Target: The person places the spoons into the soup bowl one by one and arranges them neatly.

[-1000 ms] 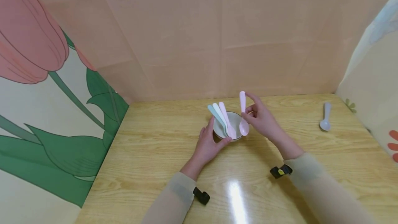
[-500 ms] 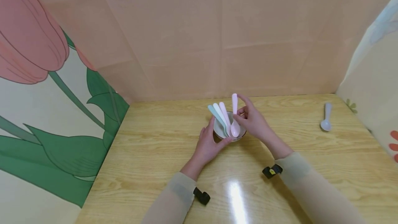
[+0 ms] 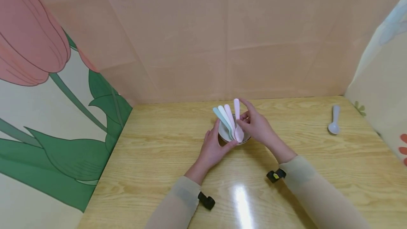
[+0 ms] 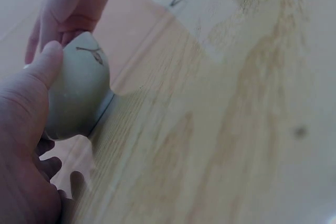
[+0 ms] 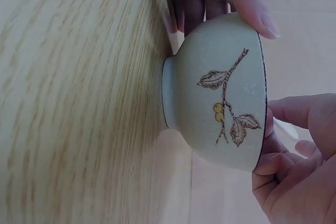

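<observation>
In the head view a white bowl [image 3: 223, 133] with a dark rim stands on the table. My left hand [image 3: 212, 151] grips it from the left, thumb at the near rim and fingers round its side. Inside lean a teal spoon [image 3: 218, 113], a white spoon [image 3: 223, 113] and a pink spoon [image 3: 228, 111]. My right hand [image 3: 259, 127] pinches another pink spoon [image 3: 236, 106] by its handle over the bowl's right part, head down beside the others. A leaf-and-berry branch decorates the bowl's outside [image 5: 215, 87] in the right wrist view. The spoons are mostly hidden in both wrist views.
A grey-lilac spoon [image 3: 334, 119] lies toward the right end of the wooden table [image 3: 152, 158]. Behind the table rises a pinkish backdrop [image 3: 190, 45]. Printed panels with a tulip [image 3: 28, 31] and flowers border the left and right sides.
My right hand has moved left with the pink spoon, from the bowl's right edge to beside the other spoons, and slightly lower. My left hand has stayed on the bowl.
</observation>
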`<state>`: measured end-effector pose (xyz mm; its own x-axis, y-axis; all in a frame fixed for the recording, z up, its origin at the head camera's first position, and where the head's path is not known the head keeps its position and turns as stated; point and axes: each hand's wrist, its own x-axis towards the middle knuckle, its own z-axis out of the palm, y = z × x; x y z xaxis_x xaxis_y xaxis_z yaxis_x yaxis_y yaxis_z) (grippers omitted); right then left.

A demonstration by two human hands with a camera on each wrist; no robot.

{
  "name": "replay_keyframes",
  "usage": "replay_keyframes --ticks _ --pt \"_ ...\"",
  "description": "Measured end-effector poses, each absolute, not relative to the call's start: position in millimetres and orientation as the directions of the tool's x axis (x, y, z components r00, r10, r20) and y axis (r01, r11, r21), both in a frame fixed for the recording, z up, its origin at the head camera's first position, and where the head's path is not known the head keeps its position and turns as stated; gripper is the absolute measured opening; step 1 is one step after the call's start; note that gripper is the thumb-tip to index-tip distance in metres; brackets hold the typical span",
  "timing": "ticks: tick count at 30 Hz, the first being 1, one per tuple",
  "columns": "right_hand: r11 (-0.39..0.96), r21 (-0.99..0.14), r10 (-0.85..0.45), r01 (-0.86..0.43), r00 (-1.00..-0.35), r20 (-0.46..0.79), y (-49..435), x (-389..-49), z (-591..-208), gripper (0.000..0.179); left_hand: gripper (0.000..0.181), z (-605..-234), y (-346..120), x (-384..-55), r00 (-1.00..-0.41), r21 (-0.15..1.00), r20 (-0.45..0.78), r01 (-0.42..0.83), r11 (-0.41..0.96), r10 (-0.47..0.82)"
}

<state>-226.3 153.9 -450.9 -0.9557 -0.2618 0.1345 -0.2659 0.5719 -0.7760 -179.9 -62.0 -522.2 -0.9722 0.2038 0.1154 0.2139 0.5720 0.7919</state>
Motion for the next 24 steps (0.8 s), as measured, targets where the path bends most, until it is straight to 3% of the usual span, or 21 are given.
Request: replay_keyframes --ticks 24 --pt "0.647 -0.715 -0.229 -0.264 -0.962 0.149 157.3 -222.1 -449.5 0.071 0.112 -519.4 -62.6 -178.0 -0.973 0.798 0.115 0.211 0.564 0.200"
